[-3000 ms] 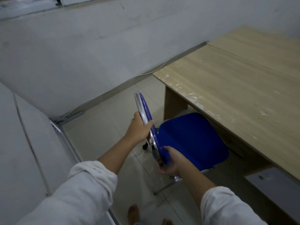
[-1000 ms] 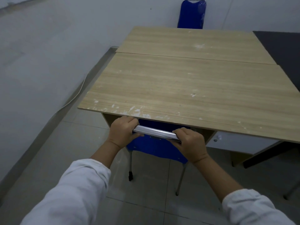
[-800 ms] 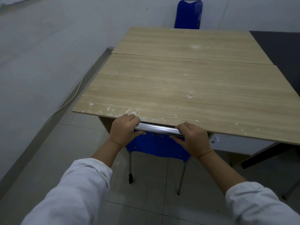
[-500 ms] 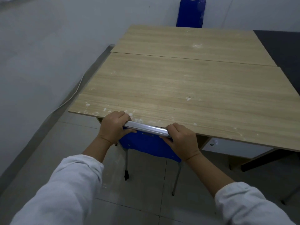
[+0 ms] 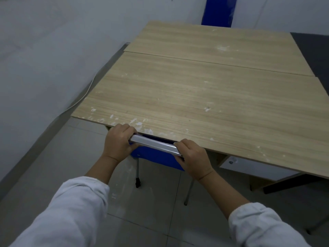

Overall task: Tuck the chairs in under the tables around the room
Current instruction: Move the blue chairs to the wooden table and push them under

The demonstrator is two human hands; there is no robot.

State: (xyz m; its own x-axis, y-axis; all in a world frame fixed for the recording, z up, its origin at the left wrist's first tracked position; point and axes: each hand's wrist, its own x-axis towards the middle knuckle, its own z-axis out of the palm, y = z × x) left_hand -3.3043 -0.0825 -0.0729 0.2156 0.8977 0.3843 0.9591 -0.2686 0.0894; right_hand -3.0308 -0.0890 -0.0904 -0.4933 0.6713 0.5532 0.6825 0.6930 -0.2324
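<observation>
Both hands, left hand (image 5: pixel 119 142) and right hand (image 5: pixel 193 156), stay closed around the blue chair (image 5: pixel 156 155) backrest; it has slid against the table (image 5: pixel 204 97) edge, so this chair looks tucked.

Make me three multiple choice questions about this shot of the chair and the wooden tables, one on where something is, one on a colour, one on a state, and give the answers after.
1. Where is the second blue chair?
A. At the far side of the tables, by the wall
B. On the near tabletop
C. Lying on the floor at the left

2. What colour is the backrest of the near chair?
A. Red
B. Blue
C. Green

3. What are the hands doing?
A. Both resting flat on the tabletop
B. One holding a cup
C. Both gripping the chair's top rail

Answers:
1 A, its back rises beyond the far table.
2 B, blue shows below the silver rail.
3 C, left hand and right hand close around the rail at the near table edge.
</observation>
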